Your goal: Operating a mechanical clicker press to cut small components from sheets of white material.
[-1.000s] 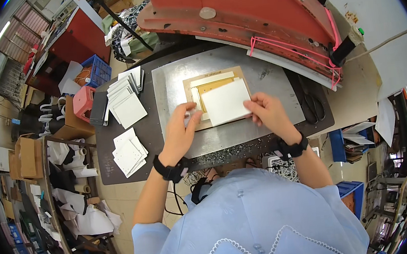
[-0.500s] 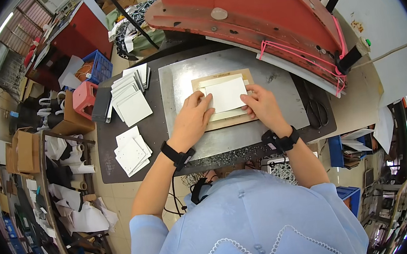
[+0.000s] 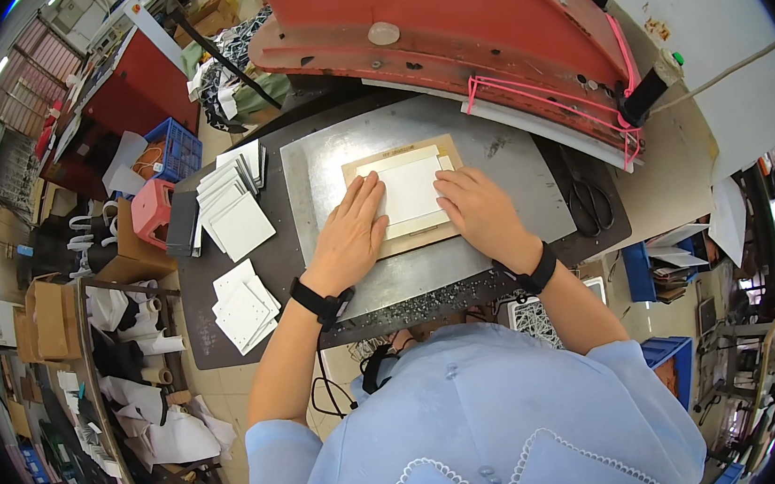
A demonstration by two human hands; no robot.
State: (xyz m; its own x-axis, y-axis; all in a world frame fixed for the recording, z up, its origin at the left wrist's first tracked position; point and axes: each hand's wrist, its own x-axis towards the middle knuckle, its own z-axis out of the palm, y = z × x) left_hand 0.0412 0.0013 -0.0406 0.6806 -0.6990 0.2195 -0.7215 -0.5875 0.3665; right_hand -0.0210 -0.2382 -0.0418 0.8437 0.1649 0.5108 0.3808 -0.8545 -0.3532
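A white rectangular sheet (image 3: 409,192) lies flat within a pale frame on a tan board (image 3: 420,239). The board rests on a grey metal plate (image 3: 514,167) atop a dark table. My left hand (image 3: 349,232) lies with outstretched fingers over the sheet's left edge. Over the right edge, my right hand (image 3: 483,210) is laid flat too, its fingers extended and pressing down. Neither hand grasps anything. To the left are a fanned stack of white pieces (image 3: 242,227) and, nearer me, a smaller pile of white pieces with small holes (image 3: 245,309).
A big red machine beam (image 3: 411,13) with a pink cord (image 3: 538,105) spans the far side. Black-handled scissors (image 3: 590,208) lie at the table's right. Dark scraps litter the near edge. A pink stool (image 3: 154,210) and blue crate (image 3: 180,152) stand beyond the left side.
The white sheet, held tilted by its edges before, now lies flat in the frame. Both hands have gone from pinching its sides to resting flat on it. The view has shifted slightly.
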